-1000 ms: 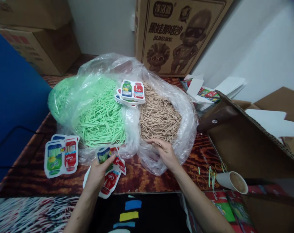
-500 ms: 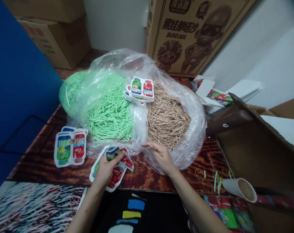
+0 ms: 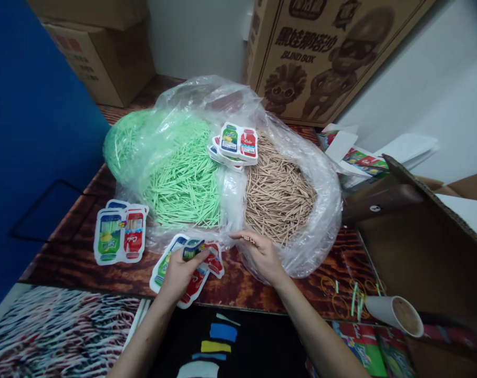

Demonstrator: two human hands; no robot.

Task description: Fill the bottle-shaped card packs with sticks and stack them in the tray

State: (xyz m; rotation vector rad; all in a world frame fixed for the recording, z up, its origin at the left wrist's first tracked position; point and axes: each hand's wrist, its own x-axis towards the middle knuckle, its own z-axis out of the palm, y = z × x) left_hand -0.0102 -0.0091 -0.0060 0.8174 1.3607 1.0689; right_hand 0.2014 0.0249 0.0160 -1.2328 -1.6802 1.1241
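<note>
My left hand (image 3: 180, 270) grips a bottle-shaped printed packet (image 3: 205, 255) above another packet (image 3: 164, 262) lying on the dark wooden table (image 3: 242, 286). My right hand (image 3: 260, 254) pinches a few tan sticks (image 3: 247, 239) at the near edge of a clear plastic bag (image 3: 321, 231). The bag holds a heap of tan sticks (image 3: 280, 197); a second bag beside it holds green sticks (image 3: 179, 173). A stack of packets (image 3: 236, 144) rests on top between the two heaps.
Filled packets (image 3: 120, 236) lie at the table's left. Cardboard boxes (image 3: 317, 52) stand behind; an open carton (image 3: 420, 241) is at the right. A paper cup (image 3: 396, 315) lies tipped by rubber bands (image 3: 341, 294). A blue panel (image 3: 33, 131) is on the left.
The view has shifted, so everything sits further right in the frame. My right hand has drawn slightly back from the tan heap. My left hand still holds the packet.
</note>
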